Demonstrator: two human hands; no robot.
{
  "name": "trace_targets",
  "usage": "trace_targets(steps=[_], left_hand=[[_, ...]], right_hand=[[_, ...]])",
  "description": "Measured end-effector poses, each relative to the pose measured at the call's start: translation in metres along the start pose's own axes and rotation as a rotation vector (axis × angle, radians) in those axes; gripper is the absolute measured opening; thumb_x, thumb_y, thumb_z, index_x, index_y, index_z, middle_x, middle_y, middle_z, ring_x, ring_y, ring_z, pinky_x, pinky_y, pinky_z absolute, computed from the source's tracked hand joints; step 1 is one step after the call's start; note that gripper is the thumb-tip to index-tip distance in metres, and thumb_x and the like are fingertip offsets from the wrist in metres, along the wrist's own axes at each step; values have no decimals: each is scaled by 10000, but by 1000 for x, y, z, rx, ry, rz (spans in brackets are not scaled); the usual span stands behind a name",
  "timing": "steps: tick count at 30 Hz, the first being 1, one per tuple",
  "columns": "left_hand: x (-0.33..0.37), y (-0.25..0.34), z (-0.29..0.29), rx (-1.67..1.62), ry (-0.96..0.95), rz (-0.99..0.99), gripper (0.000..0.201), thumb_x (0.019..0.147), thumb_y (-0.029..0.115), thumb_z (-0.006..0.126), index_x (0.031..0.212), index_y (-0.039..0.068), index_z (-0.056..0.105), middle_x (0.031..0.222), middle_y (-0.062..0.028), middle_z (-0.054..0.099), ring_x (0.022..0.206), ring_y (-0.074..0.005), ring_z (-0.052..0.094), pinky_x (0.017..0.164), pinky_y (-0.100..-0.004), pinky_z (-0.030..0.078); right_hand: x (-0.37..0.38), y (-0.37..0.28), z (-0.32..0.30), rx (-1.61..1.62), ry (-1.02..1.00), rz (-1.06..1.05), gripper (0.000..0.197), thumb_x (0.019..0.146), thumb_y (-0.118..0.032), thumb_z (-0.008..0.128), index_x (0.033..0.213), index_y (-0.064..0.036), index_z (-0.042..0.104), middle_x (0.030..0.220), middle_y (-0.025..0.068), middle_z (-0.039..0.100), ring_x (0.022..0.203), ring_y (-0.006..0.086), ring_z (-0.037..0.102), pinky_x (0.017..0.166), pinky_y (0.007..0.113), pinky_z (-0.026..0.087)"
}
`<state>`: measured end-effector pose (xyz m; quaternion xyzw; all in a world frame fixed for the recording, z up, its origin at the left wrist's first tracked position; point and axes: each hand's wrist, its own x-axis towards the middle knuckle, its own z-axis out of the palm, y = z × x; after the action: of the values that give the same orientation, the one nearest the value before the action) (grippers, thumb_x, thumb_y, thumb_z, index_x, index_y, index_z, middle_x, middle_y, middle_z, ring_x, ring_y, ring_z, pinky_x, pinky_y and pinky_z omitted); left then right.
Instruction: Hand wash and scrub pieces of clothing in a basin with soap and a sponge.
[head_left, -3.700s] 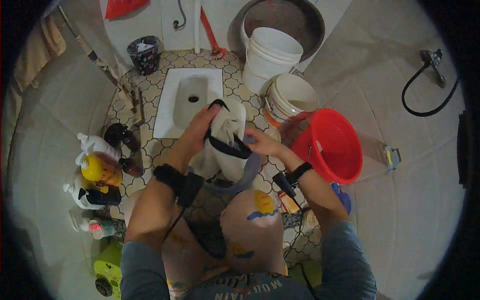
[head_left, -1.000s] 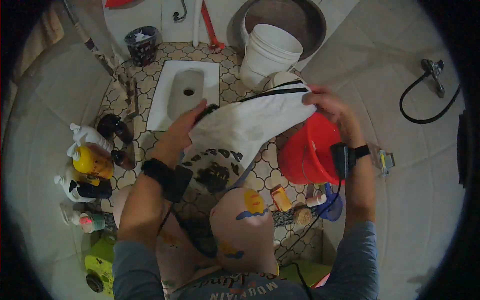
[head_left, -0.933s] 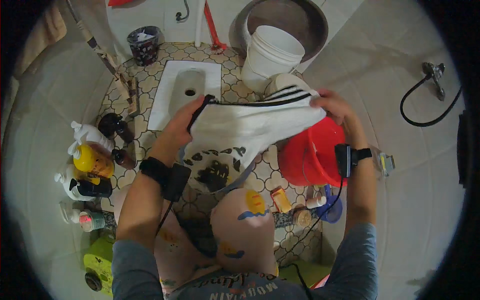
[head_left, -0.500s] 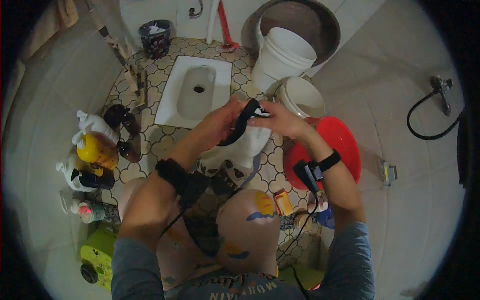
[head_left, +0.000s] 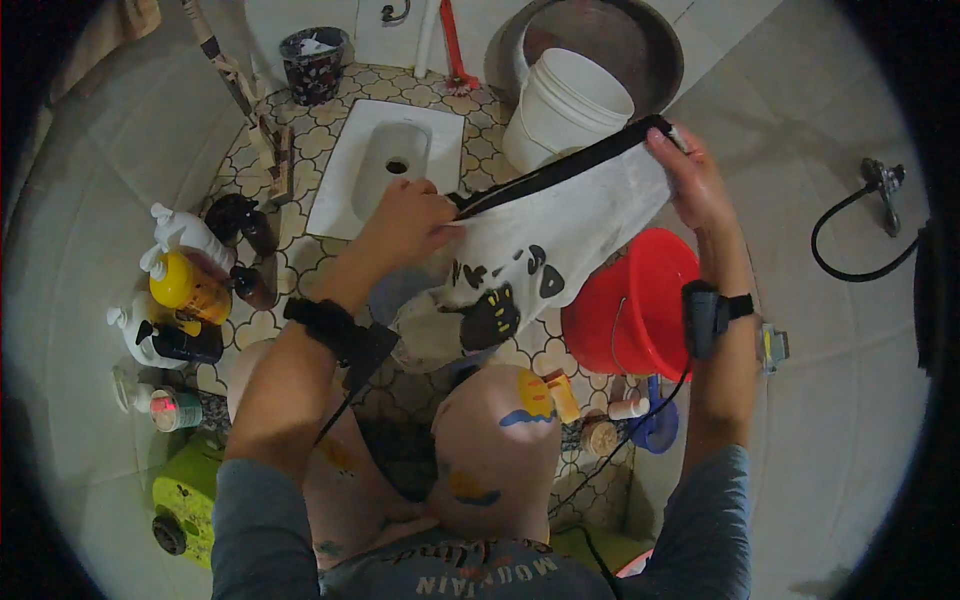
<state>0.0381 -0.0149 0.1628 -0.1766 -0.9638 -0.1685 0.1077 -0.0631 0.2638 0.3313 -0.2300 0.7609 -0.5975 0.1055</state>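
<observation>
A white garment [head_left: 600, 210] with a black edge band and a dark panda-like print is stretched out in front of me. My left hand [head_left: 412, 217] is closed on one end of the black band, and my right hand [head_left: 695, 178] pinches the other end, farther right and higher. The lower part of the cloth hangs above my knees, over a blue-grey basin [head_left: 392, 297] that is mostly hidden. I cannot make out the exact kind of garment. Below my right hand stands a red bucket [head_left: 640, 305], partly covered by the cloth.
A squat toilet [head_left: 335, 190] lies ahead in the tiled floor. White buckets [head_left: 545, 120] and a large round tub [head_left: 660, 50] stand at the far right. Several pump bottles [head_left: 190, 285] line the left wall. Near my right knee are an orange soap bar [head_left: 563, 399] and a blue scoop [head_left: 655, 425].
My hands have moved apart, the right one far to the right and the left one slightly left. Between them the bunched garment has been spread open, showing its print.
</observation>
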Motion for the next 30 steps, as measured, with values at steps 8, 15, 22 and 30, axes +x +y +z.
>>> trace_targets(steps=[8, 15, 22, 30], left_hand=[[9, 15, -14, -566, 254, 1, 181, 790, 252, 622, 778, 72, 639, 648, -53, 559, 709, -182, 554, 732, -312, 411], [11, 18, -28, -1269, 220, -455, 275, 844, 305, 576, 932, 46, 590, 758, -9, 572, 723, -98, 538, 638, -252, 447], [0, 1, -41, -1712, 27, -578, 513, 811, 468, 565, 1100, 46, 532, 1039, -64, 578, 925, -141, 565, 787, -274, 454], [5, 6, 3, -1704, -405, -550, 487, 868, 425, 507, 1161, 36, 491, 1083, -75, 577, 962, -159, 567, 824, -284, 466]], right_hand=[[12, 113, 53, -774, -15, -257, 314, 816, -283, 621, 1054, -84, 575, 814, 0, 571, 716, 94, 519, 648, 251, 433], [-34, 124, 151, -453, -583, 166, 336, 784, -214, 636, 1040, -10, 558, 940, 100, 620, 876, 198, 587, 766, 299, 456], [-2, 136, 111, -220, -488, 327, 282, 811, -204, 623, 1025, -25, 582, 903, 25, 609, 797, 98, 537, 693, 243, 435], [12, 202, 64, -381, 206, 23, 274, 783, -214, 666, 930, -33, 522, 757, 11, 528, 685, 92, 497, 616, 244, 429]])
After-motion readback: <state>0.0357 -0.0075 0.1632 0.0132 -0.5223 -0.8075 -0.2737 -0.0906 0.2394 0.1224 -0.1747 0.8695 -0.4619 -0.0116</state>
